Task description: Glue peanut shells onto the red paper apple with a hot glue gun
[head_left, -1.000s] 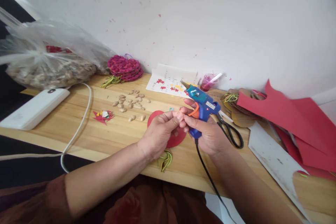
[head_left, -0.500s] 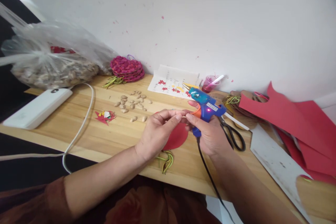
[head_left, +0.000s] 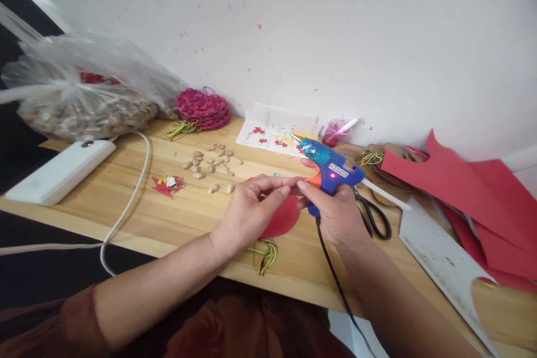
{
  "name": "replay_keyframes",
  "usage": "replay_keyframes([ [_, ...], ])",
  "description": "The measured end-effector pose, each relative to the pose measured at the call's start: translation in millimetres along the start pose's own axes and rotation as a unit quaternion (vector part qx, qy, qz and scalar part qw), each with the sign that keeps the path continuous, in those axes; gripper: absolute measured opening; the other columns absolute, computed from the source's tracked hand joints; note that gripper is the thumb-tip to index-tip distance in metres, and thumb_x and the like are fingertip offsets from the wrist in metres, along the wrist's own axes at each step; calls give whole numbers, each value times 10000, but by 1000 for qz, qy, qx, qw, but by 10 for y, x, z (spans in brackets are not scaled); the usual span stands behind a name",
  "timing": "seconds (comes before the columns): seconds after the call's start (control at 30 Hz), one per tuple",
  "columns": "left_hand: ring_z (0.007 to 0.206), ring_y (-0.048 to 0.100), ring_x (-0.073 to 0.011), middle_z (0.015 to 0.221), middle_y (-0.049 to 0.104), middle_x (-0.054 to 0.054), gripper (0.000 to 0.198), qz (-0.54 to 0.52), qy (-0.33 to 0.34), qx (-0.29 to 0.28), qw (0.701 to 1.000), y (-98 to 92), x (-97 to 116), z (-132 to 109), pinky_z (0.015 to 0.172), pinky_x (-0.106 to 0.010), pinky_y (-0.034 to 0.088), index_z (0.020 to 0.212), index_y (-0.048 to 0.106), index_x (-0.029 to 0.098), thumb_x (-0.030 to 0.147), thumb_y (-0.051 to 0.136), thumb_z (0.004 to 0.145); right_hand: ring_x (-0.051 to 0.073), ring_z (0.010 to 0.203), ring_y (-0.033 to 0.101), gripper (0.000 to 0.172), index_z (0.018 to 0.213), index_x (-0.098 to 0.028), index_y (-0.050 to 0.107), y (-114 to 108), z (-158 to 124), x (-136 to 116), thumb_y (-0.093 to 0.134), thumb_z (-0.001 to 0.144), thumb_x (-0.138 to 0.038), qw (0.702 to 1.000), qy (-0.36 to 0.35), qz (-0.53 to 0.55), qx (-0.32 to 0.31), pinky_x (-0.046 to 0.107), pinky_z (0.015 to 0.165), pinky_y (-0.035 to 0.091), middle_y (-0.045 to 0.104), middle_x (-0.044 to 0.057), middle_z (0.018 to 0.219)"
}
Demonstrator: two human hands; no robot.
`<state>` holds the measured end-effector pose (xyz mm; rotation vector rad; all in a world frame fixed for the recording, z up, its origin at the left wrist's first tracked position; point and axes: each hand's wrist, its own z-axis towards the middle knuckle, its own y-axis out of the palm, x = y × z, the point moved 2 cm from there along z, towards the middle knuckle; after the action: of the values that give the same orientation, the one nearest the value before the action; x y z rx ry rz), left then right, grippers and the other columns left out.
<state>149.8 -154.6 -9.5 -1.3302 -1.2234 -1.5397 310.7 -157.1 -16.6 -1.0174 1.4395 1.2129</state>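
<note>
My right hand (head_left: 333, 207) grips a blue and teal glue gun (head_left: 335, 170) by its handle, its metal tip pointing up and left and a red light lit on its side. A white glue stick (head_left: 388, 194) sticks out of its back. My left hand (head_left: 255, 207) is closed with thumb and fingertips together beside my right thumb; what it pinches, if anything, I cannot make out. Below the hands lies a red disc (head_left: 283, 221), partly covered by them. Green and yellow cords (head_left: 266, 257) lie at its near edge.
Loose pale shells or nuts (head_left: 212, 168) and red scraps (head_left: 168, 185) lie left. Behind are stacked magenta discs (head_left: 203, 109), a plastic bag (head_left: 88, 106) and paper with stars (head_left: 277, 128). A white power strip (head_left: 62, 173), scissors (head_left: 377, 218) and red sheets (head_left: 474, 201) flank the hands.
The glue stick shows longer behind the glue gun than before. Both hands have stayed in nearly the same place, with the left fingers shifting slightly.
</note>
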Motion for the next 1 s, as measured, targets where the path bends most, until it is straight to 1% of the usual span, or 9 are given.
replay_keyframes([
  [0.13,1011,755,-222,1097,799,-80,228,30,8,2,1000,-5,29,-10,968,-357,579,1072,788,168,273,703,889,150,597,679,473,1215,-255,739,-28,28,25,824,756,-330,999,-17,-43,11,275,523,524,792,11,872],
  [0.23,1067,740,-225,1135,791,-76,265,72,16,-17,997,10,69,-25,1002,-362,563,1135,775,173,255,680,902,148,583,663,479,1231,-255,729,-41,33,10,808,766,-334,995,-38,-93,27,296,545,547,781,11,883],
  [0.4,973,746,-206,1095,797,-59,339,138,24,-51,989,29,96,-68,881,-331,596,1237,732,181,260,658,916,178,719,709,387,1145,-270,766,-43,24,-22,795,760,-304,984,-73,-156,54,326,665,580,790,22,966],
  [0.47,926,739,-190,1065,797,-57,343,170,53,-35,983,5,87,-83,856,-322,591,1242,726,181,250,659,913,173,662,697,388,1131,-259,766,-28,22,-19,797,747,-301,989,-47,-128,57,312,609,559,782,13,871],
  [0.53,905,725,-180,1050,788,-55,381,212,107,5,971,-39,85,-89,855,-320,578,1278,701,186,242,677,902,165,583,675,446,1172,-243,749,-2,17,-30,809,733,-303,995,-15,-83,54,289,539,519,752,-9,739],
  [0.63,895,703,-174,1012,770,-55,368,266,169,46,948,-99,92,-59,866,-322,557,1246,710,188,255,716,885,164,568,685,554,1256,-237,714,42,-3,-75,840,720,-299,999,26,-25,35,266,526,503,732,-29,651],
  [0.73,814,684,-156,909,754,-41,243,270,166,50,947,-124,91,23,802,-301,548,1090,760,184,277,753,865,163,628,721,592,1270,-250,709,64,-26,-100,875,704,-295,997,68,32,-1,259,557,540,786,-9,749],
  [0.8,755,665,-145,848,737,-28,226,256,155,55,953,-123,86,79,742,-284,538,1039,772,188,285,788,836,167,657,736,579,1251,-247,719,59,-34,-90,887,700,-300,994,90,60,-24,259,566,559,804,3,802],
  [1.0,751,649,-141,844,732,-28,175,252,139,48,957,-89,79,140,719,-271,527,958,795,204,243,828,792,161,637,728,535,1209,-255,743,32,-33,-75,894,698,-295,990,104,82,-43,255,546,570,797,-10,780],
])
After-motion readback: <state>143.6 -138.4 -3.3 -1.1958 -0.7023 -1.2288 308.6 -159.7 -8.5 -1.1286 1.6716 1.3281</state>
